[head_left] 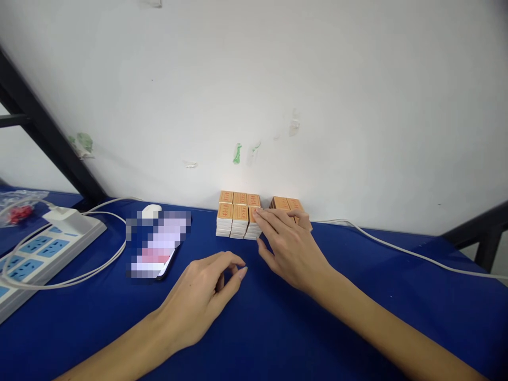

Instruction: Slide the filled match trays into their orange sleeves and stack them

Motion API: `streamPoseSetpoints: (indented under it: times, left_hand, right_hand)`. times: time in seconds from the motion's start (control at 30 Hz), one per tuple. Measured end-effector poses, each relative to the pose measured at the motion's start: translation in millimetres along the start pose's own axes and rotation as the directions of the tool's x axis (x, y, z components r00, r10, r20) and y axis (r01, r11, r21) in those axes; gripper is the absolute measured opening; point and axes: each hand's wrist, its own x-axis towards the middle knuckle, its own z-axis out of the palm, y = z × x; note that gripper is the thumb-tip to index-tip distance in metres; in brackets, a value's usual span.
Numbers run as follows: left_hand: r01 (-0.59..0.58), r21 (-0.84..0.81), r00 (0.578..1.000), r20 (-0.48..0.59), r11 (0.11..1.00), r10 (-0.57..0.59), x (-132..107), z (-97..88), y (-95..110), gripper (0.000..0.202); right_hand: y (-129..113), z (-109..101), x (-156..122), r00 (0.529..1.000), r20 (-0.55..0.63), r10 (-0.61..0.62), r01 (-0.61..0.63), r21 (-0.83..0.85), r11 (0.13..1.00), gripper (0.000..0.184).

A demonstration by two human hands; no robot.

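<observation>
Several small orange-topped boxes (237, 214) stand stacked in neat rows against the white wall. A second, smaller group of the same boxes (286, 203) sits just to their right. My right hand (289, 243) lies between the two groups, fingers stretched out, fingertips touching the right edge of the bigger stack and partly covering the smaller group. My left hand (202, 301) rests on the blue table (357, 296) in front of the stacks, fingers loosely curled with nothing seen in them.
A phone (156, 246) lies left of the stacks with a white round object (151, 210) behind it. A white power strip (43, 248) with looping cables sits at far left. Another white cable (397, 248) runs along the right. A plastic bag with red bits (18, 209) lies far left.
</observation>
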Motion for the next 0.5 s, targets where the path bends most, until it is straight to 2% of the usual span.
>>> streamPoseSetpoints:
  times: [0.5]
  left_hand:
    - [0.0,0.007,0.999,0.034,1.0,0.0,-3,0.8,0,0.023]
  right_hand:
    - [-12,-10,-10,0.998,-0.064,-0.016,0.016,-0.012,1.0,0.043]
